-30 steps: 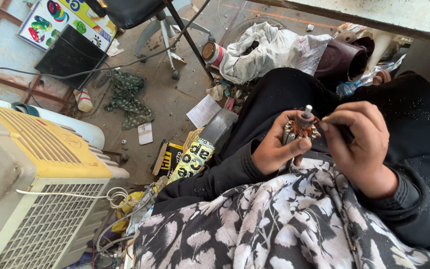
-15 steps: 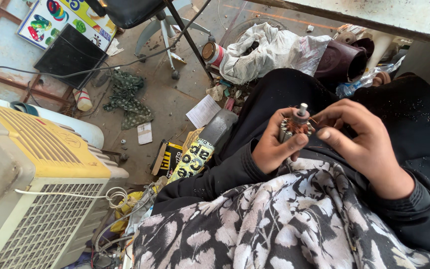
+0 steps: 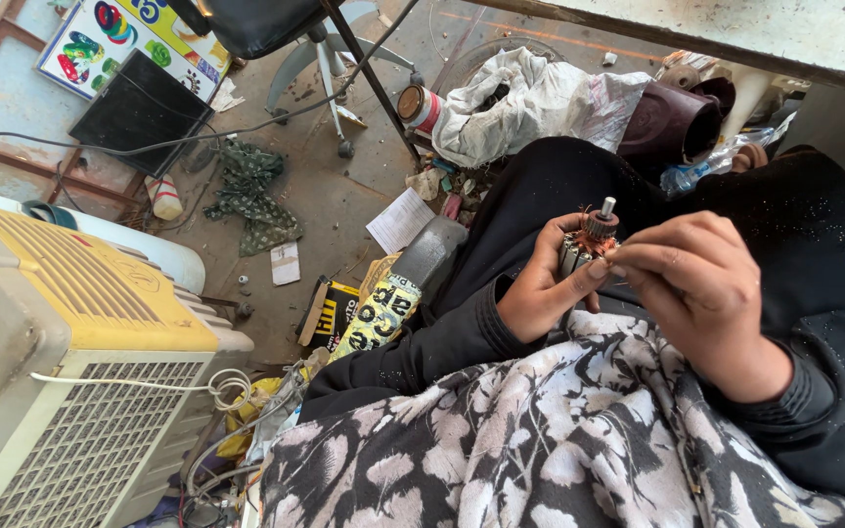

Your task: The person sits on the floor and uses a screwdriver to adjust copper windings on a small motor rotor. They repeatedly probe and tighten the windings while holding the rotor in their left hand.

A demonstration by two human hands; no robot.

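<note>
A yellow-topped air cooler (image 3: pixel 70 342) is standing at the left, a white cord (image 3: pixel 149 379) lying looped across its grille. A black board (image 3: pixel 139 110) and a colourful poster (image 3: pixel 134 39) are leaning near the far wall. A green rag (image 3: pixel 251 191) is lying crumpled on the dusty floor (image 3: pixel 334 186), near a small white bottle (image 3: pixel 164 196) and a sheet of paper (image 3: pixel 400 220). A chair base (image 3: pixel 330 68) is standing farther back. A white plastic bag (image 3: pixel 530 103) is resting beside a dark maroon pipe (image 3: pixel 672 122). A black-and-white floral cloth (image 3: pixel 540 440) is spreading across the foreground
</note>
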